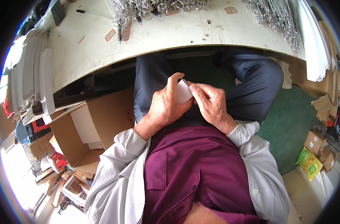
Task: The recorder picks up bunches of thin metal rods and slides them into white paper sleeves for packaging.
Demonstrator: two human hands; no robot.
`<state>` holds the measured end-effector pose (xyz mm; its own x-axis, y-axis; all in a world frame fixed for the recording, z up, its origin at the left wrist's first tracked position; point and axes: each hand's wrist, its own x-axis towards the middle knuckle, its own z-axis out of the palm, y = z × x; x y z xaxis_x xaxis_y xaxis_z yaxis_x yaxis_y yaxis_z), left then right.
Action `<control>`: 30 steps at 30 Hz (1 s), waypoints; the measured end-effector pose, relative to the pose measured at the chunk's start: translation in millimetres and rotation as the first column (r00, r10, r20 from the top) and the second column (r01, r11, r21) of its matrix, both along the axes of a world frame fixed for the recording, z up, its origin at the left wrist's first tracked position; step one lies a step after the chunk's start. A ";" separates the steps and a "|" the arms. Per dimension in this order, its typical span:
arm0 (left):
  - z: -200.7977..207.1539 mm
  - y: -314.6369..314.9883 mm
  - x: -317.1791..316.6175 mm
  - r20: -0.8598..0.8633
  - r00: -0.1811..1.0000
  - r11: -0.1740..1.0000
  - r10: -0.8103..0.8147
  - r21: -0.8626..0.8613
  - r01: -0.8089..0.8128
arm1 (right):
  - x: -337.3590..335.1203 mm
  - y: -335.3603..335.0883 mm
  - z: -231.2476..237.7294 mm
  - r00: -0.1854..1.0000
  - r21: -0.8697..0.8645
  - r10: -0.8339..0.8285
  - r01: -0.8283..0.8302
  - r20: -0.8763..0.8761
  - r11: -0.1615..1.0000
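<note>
Over my lap, my left hand (pixel 165 103) is wrapped round a small white carton (pixel 183 93), its index finger raised along the far side. My right hand (pixel 213 103) has its thumb and bent fingers pinched at the carton's right upper edge. A dark gap shows at the carton's far end, between the fingertips. Most of its lower part is hidden by the palms, and I cannot tell how long it is.
Ahead stands a white worktable (pixel 155 37) with a heap of looped metal wire brushes (pixel 140 9) and a second wire bundle (pixel 276 18). Flat white cartons (pixel 46 80) stack at the left, more white cartons (pixel 314 41) at the right. An open cardboard box (pixel 112 112) sits by my left leg.
</note>
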<state>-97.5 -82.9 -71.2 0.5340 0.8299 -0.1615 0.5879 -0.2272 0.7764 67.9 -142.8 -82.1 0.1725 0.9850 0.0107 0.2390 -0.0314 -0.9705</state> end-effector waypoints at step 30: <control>-15.8 -11.4 1.3 0.003 1.000 0.974 0.009 0.228 -0.010 | -4.5 5.0 -17.0 0.975 -0.117 -0.161 0.144 -0.151 0.983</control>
<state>-96.2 -94.3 -87.1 0.5260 0.8498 0.0337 0.5892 -0.3926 0.7062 63.4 -137.8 -99.1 0.3116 0.9412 -0.1304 0.0661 -0.1584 -0.9852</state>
